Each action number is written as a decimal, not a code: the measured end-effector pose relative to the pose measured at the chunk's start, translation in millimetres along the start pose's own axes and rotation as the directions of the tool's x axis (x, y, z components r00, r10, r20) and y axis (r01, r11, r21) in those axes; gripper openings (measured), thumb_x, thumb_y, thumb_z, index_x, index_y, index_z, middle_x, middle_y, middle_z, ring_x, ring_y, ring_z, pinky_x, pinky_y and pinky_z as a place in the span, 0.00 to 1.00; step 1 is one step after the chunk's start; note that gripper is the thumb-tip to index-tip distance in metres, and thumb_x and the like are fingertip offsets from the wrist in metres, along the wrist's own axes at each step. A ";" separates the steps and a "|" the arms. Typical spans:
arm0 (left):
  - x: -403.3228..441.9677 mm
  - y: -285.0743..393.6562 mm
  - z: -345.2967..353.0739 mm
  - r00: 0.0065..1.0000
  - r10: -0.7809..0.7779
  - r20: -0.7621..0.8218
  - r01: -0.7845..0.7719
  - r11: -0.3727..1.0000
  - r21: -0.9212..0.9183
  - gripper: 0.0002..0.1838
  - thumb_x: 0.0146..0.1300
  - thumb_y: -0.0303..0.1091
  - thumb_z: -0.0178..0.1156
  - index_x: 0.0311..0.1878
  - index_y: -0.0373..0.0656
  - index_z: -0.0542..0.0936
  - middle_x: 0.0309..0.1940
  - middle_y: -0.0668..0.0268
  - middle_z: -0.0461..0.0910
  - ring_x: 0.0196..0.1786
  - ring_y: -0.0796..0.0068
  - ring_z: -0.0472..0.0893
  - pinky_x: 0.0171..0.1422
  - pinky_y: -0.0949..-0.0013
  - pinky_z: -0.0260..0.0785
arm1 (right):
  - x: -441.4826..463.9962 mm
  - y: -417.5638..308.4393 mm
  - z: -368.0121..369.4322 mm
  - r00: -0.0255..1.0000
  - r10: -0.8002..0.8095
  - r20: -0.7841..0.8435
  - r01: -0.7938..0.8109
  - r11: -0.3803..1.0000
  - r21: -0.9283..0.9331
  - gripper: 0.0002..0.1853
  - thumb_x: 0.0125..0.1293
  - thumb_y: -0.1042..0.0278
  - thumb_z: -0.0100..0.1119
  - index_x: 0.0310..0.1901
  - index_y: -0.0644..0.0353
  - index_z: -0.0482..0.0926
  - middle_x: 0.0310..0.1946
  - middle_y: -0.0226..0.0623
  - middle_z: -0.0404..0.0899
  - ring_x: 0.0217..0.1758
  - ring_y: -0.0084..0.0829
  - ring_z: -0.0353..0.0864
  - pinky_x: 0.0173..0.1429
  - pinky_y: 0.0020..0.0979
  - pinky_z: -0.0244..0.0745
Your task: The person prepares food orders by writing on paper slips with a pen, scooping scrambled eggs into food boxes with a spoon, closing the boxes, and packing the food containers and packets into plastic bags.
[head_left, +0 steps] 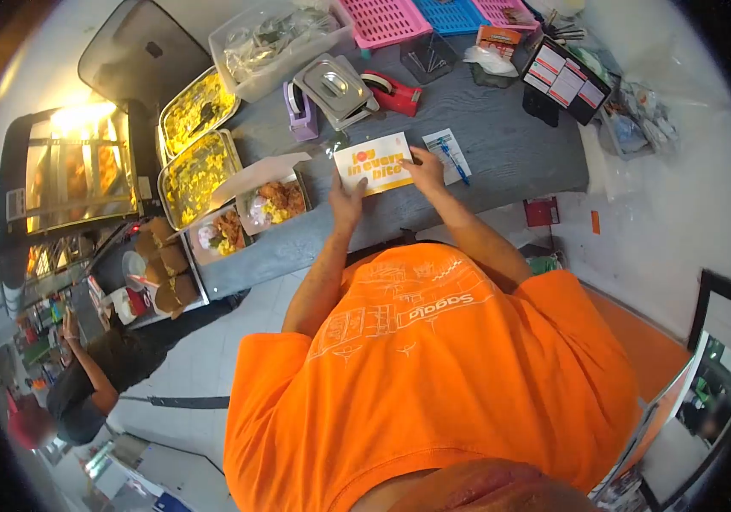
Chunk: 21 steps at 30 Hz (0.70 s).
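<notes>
A closed white and yellow food box (373, 165) with lettering on its lid lies at the table's front edge, between my hands. My left hand (348, 200) grips its near left corner, the thumb on the lid. On the right end of the box, my right hand (425, 171) has its fingers pressed over the edge. To the left stand two open food boxes, one (273, 205) with fried chicken, yellow pieces and a pale scoop, the other (223, 234) filled alike. A blue pen (455, 162) rests on a printed card (439, 145) beside my right hand.
Metal trays of yellow food (201, 175) stand at the left, near a lit warmer (84, 171). Behind the box are a purple tape dispenser (300, 115), a red tape dispenser (393, 92) and a lidded steel pan (333, 85). A tablet (563, 81) stands right; another person (92, 375) works lower left.
</notes>
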<state>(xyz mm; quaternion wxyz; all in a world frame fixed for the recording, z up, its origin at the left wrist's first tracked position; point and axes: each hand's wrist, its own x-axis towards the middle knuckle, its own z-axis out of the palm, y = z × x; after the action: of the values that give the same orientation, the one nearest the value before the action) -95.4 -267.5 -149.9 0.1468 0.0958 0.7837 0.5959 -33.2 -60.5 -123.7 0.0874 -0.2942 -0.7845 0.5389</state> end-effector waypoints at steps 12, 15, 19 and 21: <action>-41.3 65.2 -35.5 0.962 -0.272 -0.021 0.266 0.951 -0.158 0.29 0.69 0.49 0.58 0.58 0.30 0.77 0.54 0.54 0.80 0.60 0.67 0.75 0.68 0.67 0.61 | 22.8 -2.7 -39.0 0.934 0.079 0.348 -0.103 0.993 0.050 0.23 0.67 0.51 0.58 0.54 0.63 0.80 0.49 0.45 0.82 0.54 0.37 0.81 0.57 0.33 0.72; -39.1 36.5 -39.6 0.935 -0.353 -0.018 0.351 0.934 -0.063 0.28 0.69 0.50 0.57 0.56 0.29 0.79 0.50 0.55 0.81 0.56 0.70 0.78 0.63 0.71 0.65 | 18.1 9.0 -30.2 0.951 0.033 0.309 -0.060 0.995 0.077 0.22 0.69 0.52 0.56 0.54 0.63 0.79 0.48 0.45 0.82 0.53 0.37 0.81 0.56 0.33 0.73; -48.6 13.1 -33.4 0.944 -0.327 -0.042 0.310 0.924 -0.225 0.27 0.70 0.49 0.55 0.55 0.32 0.79 0.48 0.57 0.82 0.53 0.73 0.80 0.60 0.71 0.69 | 6.0 21.9 -26.0 0.965 0.013 0.262 -0.042 0.993 0.106 0.21 0.70 0.54 0.55 0.52 0.64 0.80 0.47 0.46 0.82 0.53 0.38 0.81 0.55 0.33 0.73; -52.3 26.7 -32.3 0.916 -0.401 -0.025 0.384 0.893 -0.234 0.25 0.71 0.47 0.55 0.56 0.32 0.79 0.48 0.58 0.82 0.54 0.71 0.80 0.61 0.70 0.69 | 1.5 19.8 -27.0 0.972 0.016 0.236 -0.047 0.991 0.125 0.22 0.70 0.53 0.55 0.52 0.65 0.80 0.46 0.47 0.83 0.52 0.37 0.81 0.55 0.32 0.73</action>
<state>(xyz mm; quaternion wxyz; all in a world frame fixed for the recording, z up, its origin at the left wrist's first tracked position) -58.1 -306.5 -110.1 0.2452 -0.1033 0.7194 0.6416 -14.9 -33.3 -130.9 0.0047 -0.2347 -0.7479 0.6210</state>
